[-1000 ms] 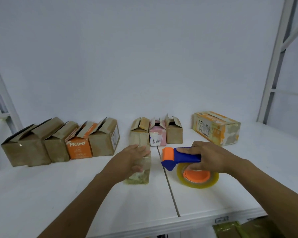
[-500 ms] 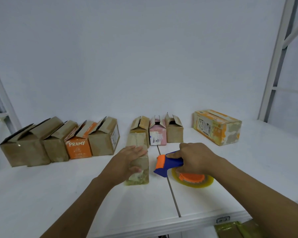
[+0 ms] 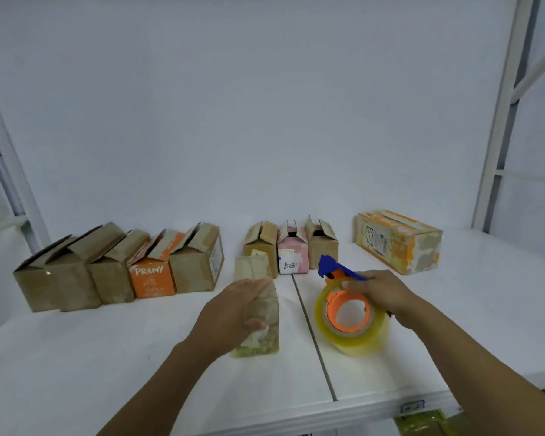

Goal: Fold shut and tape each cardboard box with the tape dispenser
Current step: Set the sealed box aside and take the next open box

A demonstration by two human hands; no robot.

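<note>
While the left hand clasps a small box near the front of the white table, fingers over its top and thumb on its near face, the right hand grips the tape dispenser just right of the table's seam, lifted and tilted so the roll's orange core faces the camera and the blue head points away. That box stands upright with its top flaps pressed down under the palm; what it holds cannot be seen. Just behind it a small brown box stands apart from the hand, and whether its top is shut I cannot tell. Behind that, three small boxes sit side by side touching: a brown one, a pink one with a white label, and another brown one, all with flaps standing up; their insides look dark and no contents show. At the left a row of five open boxes touches side to side, four brown and one orange printed PRAMY, flaps raised and contents hidden. Far right, well apart, a longer orange-and-white carton lies with its top closed.
</note>
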